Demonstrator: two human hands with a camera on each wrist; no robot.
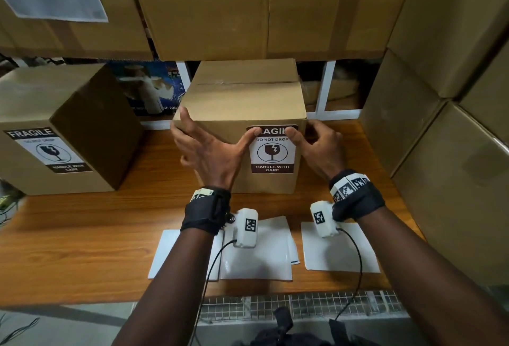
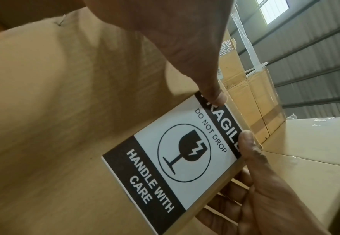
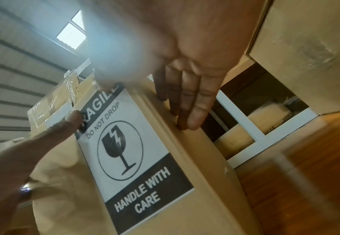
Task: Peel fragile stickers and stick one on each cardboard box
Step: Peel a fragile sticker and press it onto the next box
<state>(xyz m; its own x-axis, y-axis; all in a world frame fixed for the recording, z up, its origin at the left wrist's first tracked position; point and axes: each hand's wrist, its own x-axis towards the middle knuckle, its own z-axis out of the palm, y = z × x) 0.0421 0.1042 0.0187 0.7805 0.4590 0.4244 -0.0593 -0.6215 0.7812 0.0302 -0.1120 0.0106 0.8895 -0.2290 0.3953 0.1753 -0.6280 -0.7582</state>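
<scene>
Cardboard fills my view: the middle box (image 1: 242,114) stands on the table (image 1: 82,230) at twelve o'clock from me, and the fragile sticker (image 1: 272,150) already lies on its near face, toward the right edge. My left hand (image 1: 209,152) is spread wide, thumb pressing the sticker's top-left corner, fingers reaching to the box's top-left corner. My right hand (image 1: 316,144) presses its thumb on the top-right corner, its straight fingers wrapped over the box's right edge. The risk I see is a trapped bubble or crease if I rub down unevenly from the top; the sticker also sits close to the box edge, so a sideways slip could lift that side. A second box (image 1: 63,130) at ten o'clock already carries its own sticker (image 1: 49,150). White backing sheets (image 1: 256,249) lie at six o'clock under my wrists, and the wrist cables (image 1: 355,252) trail across them, which could snag a sheet when I pull back. Stacked cartons (image 1: 446,125) crowd three o'clock.
</scene>
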